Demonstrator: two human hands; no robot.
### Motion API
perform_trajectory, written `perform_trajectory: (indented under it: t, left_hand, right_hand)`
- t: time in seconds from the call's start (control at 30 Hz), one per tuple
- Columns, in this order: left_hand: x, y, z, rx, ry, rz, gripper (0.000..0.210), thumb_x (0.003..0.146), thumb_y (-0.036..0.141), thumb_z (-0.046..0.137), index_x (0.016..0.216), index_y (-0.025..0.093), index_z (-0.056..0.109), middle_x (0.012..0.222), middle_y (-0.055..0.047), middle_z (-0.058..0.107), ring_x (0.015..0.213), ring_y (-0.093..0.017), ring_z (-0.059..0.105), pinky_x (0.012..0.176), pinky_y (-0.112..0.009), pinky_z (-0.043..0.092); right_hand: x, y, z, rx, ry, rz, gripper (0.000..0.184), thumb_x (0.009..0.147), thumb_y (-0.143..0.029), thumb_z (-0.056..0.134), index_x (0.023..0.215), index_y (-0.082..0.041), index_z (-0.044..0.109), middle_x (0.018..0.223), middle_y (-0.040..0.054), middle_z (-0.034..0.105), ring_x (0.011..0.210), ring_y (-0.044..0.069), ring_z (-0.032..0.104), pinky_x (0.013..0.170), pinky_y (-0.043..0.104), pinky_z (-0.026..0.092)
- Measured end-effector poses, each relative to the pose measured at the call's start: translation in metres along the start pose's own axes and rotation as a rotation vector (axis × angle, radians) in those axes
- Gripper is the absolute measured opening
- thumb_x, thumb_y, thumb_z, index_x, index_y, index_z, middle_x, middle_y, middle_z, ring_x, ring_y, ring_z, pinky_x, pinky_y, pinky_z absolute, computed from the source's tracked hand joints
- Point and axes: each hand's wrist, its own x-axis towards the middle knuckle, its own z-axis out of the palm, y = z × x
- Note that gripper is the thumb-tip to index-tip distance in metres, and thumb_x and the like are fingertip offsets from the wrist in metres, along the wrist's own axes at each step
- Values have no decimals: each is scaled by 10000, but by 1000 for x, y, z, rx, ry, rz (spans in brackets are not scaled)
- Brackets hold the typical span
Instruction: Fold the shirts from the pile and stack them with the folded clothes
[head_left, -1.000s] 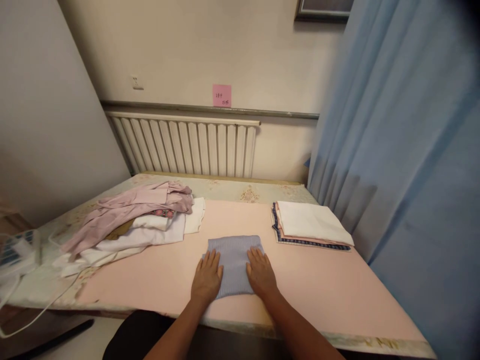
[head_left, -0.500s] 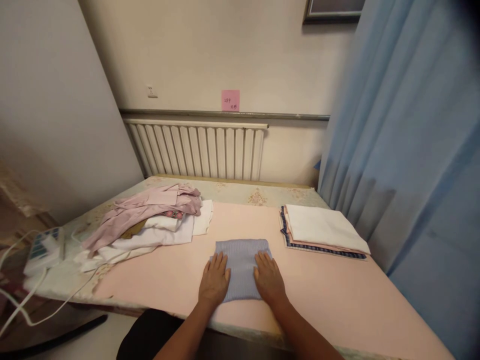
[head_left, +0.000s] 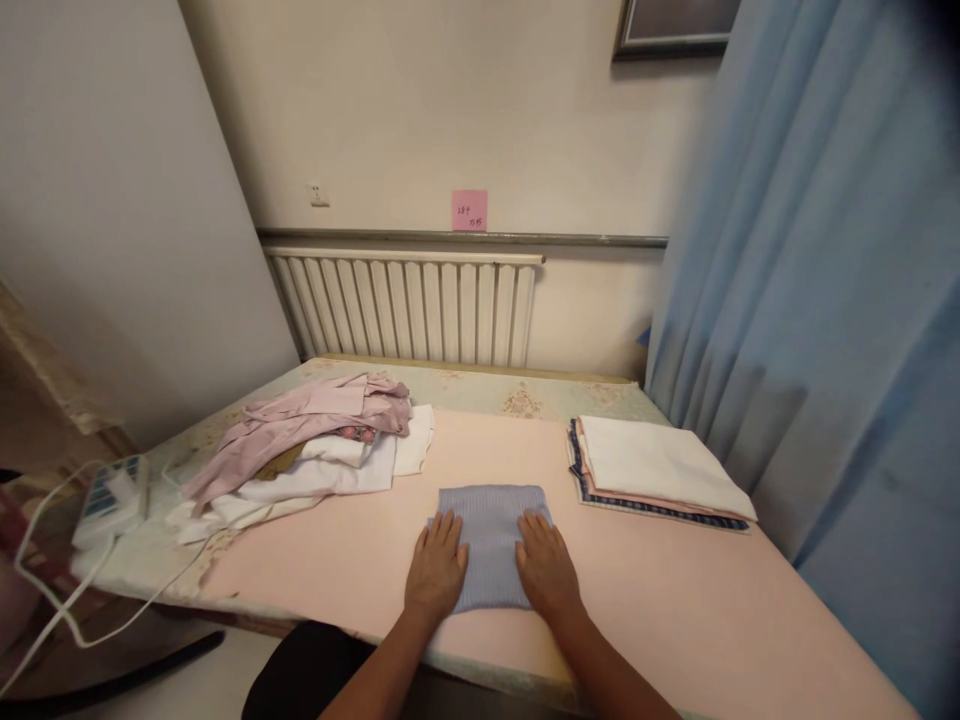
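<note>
A light blue ribbed garment (head_left: 491,560), folded into a rough rectangle, lies flat in front of me on the pink sheet (head_left: 660,610). My left hand (head_left: 437,563) rests flat over its left edge, fingers stretched out. Over the right edge lies my right hand (head_left: 546,563), also flat with fingers extended. Neither hand grips the cloth. The parts of the garment beneath my palms are hidden.
To the left is a loose heap of clothes with a pink garment (head_left: 322,420) on top. On the right sits a folded stack topped by white cloth (head_left: 660,455). A power strip (head_left: 112,500) with white cables lies far left. A blue curtain (head_left: 810,300) hangs at right.
The whole view has shifted slightly, so everything appears a little lower and to the right. Both hands stay flat on the blue garment, which looks the same.
</note>
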Motion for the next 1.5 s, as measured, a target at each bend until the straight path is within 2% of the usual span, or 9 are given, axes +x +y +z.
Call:
perform_trajectory:
  t: [0.7,1.0,1.5]
  left_hand:
    - [2,-1,1,-17,7,-13,482,951,362,329,1379,186,464,1458,-67,443,1378,-254,341,1113,-454,294]
    - [3,-3,5,-8,19,-2,482,948,360,335,1374,180,470,1456,-65,445,1374,-258,347,1115,-453,292]
    - [3,-4,9,-16,40,1,480,942,356,349,1370,181,474,1456,-57,445,1368,-250,358,1112,-455,297]
  right_hand:
    - [0,-2,-2,16,40,16,399,930,-242,408,1301,-176,540,1382,87,514,1325,239,405,1105,433,268]
    - [0,-4,-7,20,19,24,399,935,-245,398,1301,-175,542,1390,79,507,1328,242,400,1105,430,271]
    - [-1,-1,0,28,50,14,397,933,-240,404,1299,-178,544,1380,76,518,1320,247,409,1102,431,275]
